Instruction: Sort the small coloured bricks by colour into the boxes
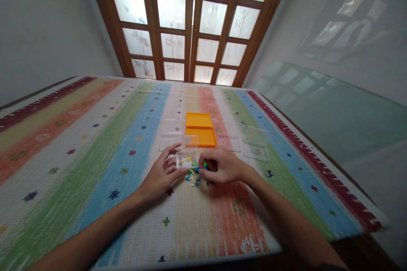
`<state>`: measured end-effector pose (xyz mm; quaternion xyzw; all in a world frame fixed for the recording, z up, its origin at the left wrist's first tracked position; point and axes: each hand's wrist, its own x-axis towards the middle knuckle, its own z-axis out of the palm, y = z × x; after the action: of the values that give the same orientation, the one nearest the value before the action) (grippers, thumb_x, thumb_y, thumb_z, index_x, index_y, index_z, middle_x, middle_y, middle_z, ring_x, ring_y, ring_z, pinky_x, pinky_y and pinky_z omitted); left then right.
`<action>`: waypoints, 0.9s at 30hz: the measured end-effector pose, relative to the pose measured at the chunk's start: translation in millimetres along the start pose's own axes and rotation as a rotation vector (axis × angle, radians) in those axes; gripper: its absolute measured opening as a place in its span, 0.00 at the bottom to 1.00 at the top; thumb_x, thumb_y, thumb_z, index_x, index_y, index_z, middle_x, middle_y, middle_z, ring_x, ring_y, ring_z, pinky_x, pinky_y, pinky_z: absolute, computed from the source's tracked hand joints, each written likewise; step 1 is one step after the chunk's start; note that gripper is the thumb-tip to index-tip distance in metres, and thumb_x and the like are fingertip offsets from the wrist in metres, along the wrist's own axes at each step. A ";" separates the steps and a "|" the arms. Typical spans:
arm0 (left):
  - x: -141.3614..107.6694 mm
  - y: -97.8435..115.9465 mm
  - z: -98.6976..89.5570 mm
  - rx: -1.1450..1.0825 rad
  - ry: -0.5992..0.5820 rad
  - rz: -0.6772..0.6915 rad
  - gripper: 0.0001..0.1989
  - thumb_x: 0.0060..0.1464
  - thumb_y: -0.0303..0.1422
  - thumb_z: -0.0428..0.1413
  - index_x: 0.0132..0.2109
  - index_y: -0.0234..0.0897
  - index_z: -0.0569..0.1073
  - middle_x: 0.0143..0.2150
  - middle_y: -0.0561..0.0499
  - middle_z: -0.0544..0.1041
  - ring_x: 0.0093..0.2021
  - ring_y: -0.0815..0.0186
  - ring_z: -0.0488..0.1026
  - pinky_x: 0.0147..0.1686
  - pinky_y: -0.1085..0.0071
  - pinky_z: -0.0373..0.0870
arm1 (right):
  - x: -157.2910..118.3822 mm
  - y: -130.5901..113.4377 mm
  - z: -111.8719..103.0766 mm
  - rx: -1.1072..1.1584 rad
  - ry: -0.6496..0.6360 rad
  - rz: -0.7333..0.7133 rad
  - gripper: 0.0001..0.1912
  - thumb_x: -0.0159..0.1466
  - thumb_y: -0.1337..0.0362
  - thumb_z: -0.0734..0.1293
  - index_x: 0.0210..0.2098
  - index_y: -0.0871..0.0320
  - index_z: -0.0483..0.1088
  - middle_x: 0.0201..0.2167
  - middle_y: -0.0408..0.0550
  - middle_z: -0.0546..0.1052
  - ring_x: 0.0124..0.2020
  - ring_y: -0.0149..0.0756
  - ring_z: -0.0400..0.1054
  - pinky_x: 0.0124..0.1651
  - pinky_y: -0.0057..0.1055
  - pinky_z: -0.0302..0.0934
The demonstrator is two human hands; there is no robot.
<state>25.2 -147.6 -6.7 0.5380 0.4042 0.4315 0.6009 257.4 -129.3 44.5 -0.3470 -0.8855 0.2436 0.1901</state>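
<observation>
My left hand (167,168) grips the left side of a small clear plastic box (178,166), thumb at its near edge and fingers behind. The box is tilted toward me, with a few yellow pieces (188,159) and something white inside. My right hand (221,165) is at the box's right side, thumb and fingertips curled close together. What it holds, if anything, is too small to make out. Below the box and under my right hand lies a pile of small toy-brick-like pieces (191,178) in blue, yellow, white and green, partly hidden by the fingers.
An open orange case (201,136) lies just beyond my hands. Clear plastic boxes stand beside it: one clear container (168,143) at left, another open clear box (256,150) at right. A striped cloth (140,169) covers the table. A glass sheet (318,93) leans along the right wall.
</observation>
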 end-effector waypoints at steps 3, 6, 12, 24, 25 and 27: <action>-0.5 1.3 0.6 0.006 0.016 0.005 0.38 0.50 0.35 0.68 0.66 0.46 0.63 0.60 0.43 0.71 0.52 0.56 0.78 0.56 0.57 0.75 | -10.2 1.6 2.6 -0.012 -0.152 0.038 0.03 0.58 0.68 0.70 0.32 0.59 0.77 0.19 0.37 0.69 0.21 0.26 0.60 0.28 0.23 0.51; -1.4 2.8 1.5 0.022 0.029 0.012 0.37 0.51 0.35 0.67 0.66 0.45 0.64 0.60 0.43 0.71 0.53 0.56 0.78 0.55 0.58 0.75 | -15.0 3.4 9.5 -0.069 -0.240 0.074 0.06 0.59 0.67 0.71 0.36 0.58 0.79 0.22 0.40 0.74 0.23 0.28 0.63 0.28 0.24 0.50; -0.5 2.8 0.8 0.058 0.040 0.009 0.38 0.50 0.37 0.68 0.66 0.45 0.63 0.62 0.42 0.69 0.54 0.55 0.77 0.56 0.56 0.75 | -11.8 3.6 19.9 -0.137 -0.286 0.039 0.12 0.63 0.69 0.67 0.44 0.56 0.80 0.28 0.45 0.79 0.27 0.31 0.67 0.31 0.26 0.52; -1.3 4.0 0.2 0.038 0.023 0.021 0.37 0.51 0.36 0.67 0.66 0.46 0.63 0.61 0.43 0.70 0.55 0.54 0.77 0.57 0.55 0.75 | -10.2 8.2 26.7 -0.187 -0.296 -0.010 0.12 0.64 0.70 0.66 0.44 0.56 0.79 0.31 0.46 0.79 0.29 0.32 0.67 0.32 0.26 0.51; -1.1 4.0 0.1 0.036 0.023 0.019 0.37 0.51 0.36 0.67 0.66 0.46 0.63 0.61 0.43 0.70 0.55 0.54 0.77 0.57 0.55 0.74 | -9.9 7.9 26.5 -0.185 -0.301 -0.006 0.12 0.64 0.70 0.66 0.44 0.56 0.79 0.31 0.46 0.79 0.29 0.32 0.67 0.32 0.26 0.52; -0.5 3.9 -0.1 0.030 0.019 0.019 0.37 0.51 0.36 0.67 0.65 0.46 0.63 0.61 0.43 0.70 0.55 0.54 0.78 0.57 0.55 0.74 | -9.7 7.8 26.2 -0.184 -0.307 0.009 0.12 0.64 0.70 0.66 0.44 0.57 0.79 0.31 0.47 0.79 0.30 0.32 0.67 0.32 0.26 0.52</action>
<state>24.6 -147.9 -2.8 0.5466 0.4110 0.4362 0.5848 254.9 -139.0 17.3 -0.3256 -0.9211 0.2124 0.0192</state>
